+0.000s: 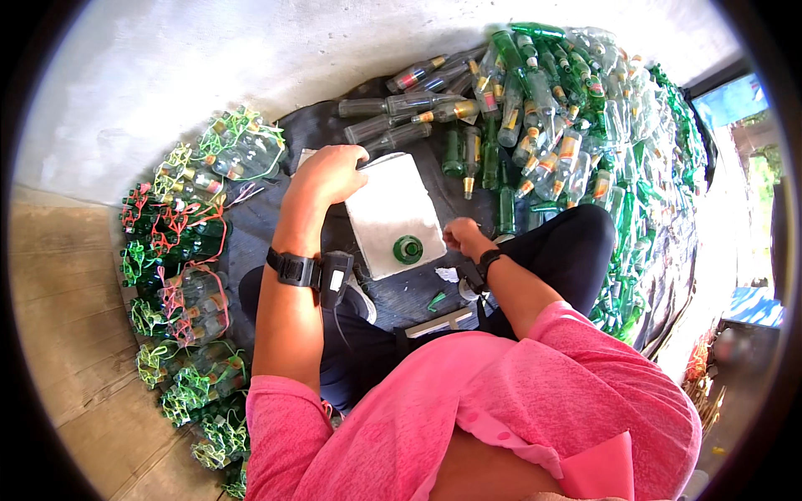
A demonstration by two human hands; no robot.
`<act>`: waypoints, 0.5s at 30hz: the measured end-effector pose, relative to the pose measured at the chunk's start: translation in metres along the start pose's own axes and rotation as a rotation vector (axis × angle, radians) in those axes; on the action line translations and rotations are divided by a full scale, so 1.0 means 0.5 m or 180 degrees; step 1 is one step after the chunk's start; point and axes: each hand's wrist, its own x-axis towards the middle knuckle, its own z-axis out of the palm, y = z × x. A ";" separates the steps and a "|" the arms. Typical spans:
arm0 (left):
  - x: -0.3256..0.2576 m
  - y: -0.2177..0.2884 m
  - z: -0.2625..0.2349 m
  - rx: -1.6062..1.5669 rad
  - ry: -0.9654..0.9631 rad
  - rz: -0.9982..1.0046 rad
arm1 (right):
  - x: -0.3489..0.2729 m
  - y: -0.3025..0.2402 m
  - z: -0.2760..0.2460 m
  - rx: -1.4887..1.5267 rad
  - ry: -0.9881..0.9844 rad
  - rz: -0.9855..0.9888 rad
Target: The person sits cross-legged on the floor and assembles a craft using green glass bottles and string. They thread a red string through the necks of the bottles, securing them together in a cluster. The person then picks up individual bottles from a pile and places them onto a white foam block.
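A white foam block (388, 209) lies on the dark mat between my knees. My left hand (327, 174) rests on its far left corner, fingers curled over the edge. A green bottle (408, 249) stands on the block's near right part, seen from above as a round green mouth. My right hand (464, 237) hovers just right of the block, fingers pinched together; whether it holds something small I cannot tell. Small green scraps (436, 299) lie on the mat near my right wrist.
A large heap of green and clear glass bottles (576, 125) fills the right and back. Bundles of bottles wrapped in coloured netting (188, 259) line the left. A pale wall (251, 58) runs behind, wooden flooring (67, 334) at the left.
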 end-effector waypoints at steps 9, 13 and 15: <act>0.005 0.026 0.000 -0.0067 0.0118 0.0241 | 0.123 -0.006 -0.022 0.0549 0.0166 -0.0058; 0.003 0.029 0.003 -0.0042 0.0220 0.0248 | 0.158 -0.115 -0.036 0.0487 0.0796 -0.0062; 0.003 0.029 0.000 -0.0035 0.0220 0.0248 | 0.175 -0.166 -0.044 -0.0597 0.1428 -0.0324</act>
